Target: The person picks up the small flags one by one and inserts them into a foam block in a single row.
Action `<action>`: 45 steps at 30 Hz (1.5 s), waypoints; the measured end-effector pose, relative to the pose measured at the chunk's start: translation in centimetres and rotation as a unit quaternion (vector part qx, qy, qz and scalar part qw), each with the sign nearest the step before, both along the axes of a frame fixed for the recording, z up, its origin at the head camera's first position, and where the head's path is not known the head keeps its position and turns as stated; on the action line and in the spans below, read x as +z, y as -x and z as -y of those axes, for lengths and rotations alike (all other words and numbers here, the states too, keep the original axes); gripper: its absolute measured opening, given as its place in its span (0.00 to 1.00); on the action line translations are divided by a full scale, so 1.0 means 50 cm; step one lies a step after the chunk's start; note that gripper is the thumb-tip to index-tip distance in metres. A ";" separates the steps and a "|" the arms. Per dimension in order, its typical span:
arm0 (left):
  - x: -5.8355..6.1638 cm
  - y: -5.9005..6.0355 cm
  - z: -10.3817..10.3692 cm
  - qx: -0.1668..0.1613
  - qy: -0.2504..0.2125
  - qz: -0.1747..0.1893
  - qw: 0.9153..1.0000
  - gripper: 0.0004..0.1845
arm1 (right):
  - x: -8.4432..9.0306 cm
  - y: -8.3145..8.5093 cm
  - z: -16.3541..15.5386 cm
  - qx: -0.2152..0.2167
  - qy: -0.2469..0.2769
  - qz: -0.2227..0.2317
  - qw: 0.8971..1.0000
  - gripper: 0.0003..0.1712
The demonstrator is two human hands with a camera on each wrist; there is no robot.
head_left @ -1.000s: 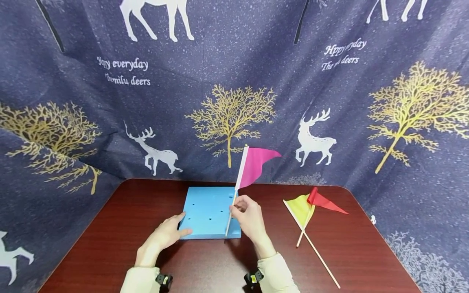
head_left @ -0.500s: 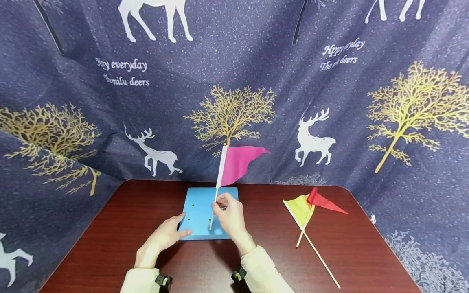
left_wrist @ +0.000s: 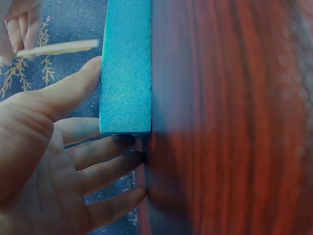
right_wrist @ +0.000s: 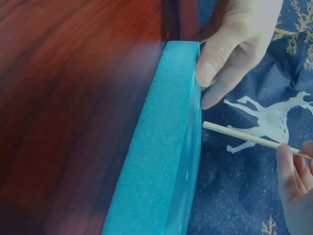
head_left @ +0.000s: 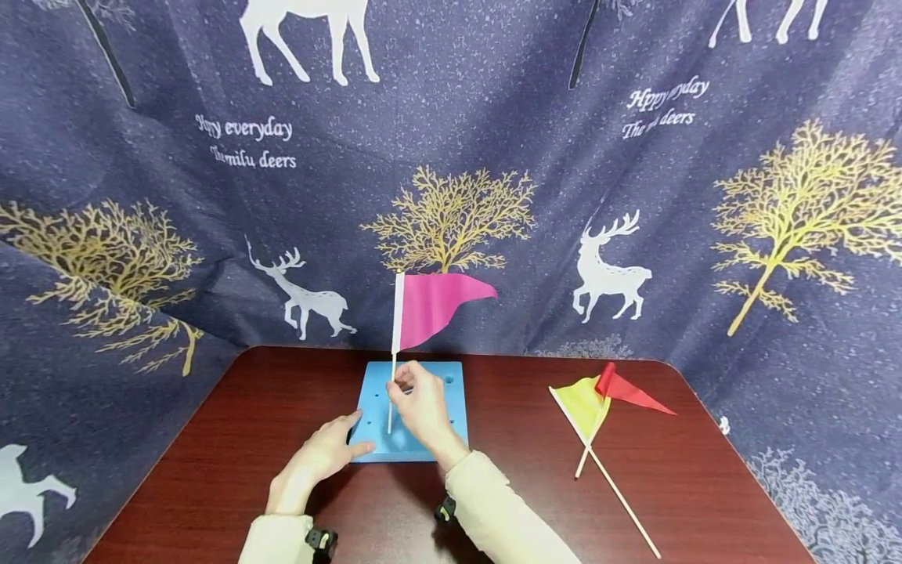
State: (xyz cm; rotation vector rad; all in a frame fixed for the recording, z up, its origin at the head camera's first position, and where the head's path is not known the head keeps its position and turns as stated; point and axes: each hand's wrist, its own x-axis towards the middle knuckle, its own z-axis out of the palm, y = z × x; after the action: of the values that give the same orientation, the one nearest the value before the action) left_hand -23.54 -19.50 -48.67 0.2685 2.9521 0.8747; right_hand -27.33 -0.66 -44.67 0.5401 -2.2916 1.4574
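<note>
Right hand (head_left: 420, 403) pinches slim wooden flagstick (right_wrist: 242, 135) above grainy slab (right_wrist: 164, 112)

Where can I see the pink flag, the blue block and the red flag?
Pink flag (head_left: 433, 308): head view, middle of its cloth.
Blue block (left_wrist: 126, 68): left wrist view, its side face.
Red flag (head_left: 630, 392): head view, its cloth.

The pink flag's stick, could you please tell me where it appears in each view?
Head: stick below centre, pinched by the right hand.
Left wrist: stick at upper left.
Right wrist: stick at right, just below mid-height.
Shared landmark: the blue block.
</note>
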 end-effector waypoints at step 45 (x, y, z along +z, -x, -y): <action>-0.009 0.007 -0.003 -0.007 -0.011 0.007 1.000 0.42 | -0.027 0.033 0.093 -0.010 -0.050 0.025 0.998 0.05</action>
State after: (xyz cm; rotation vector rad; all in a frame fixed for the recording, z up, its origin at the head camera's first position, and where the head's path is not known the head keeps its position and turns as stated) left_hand -23.88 -19.37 -49.14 0.2833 2.9249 0.9044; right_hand -28.97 -5.32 -46.01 0.5127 -2.4123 1.3659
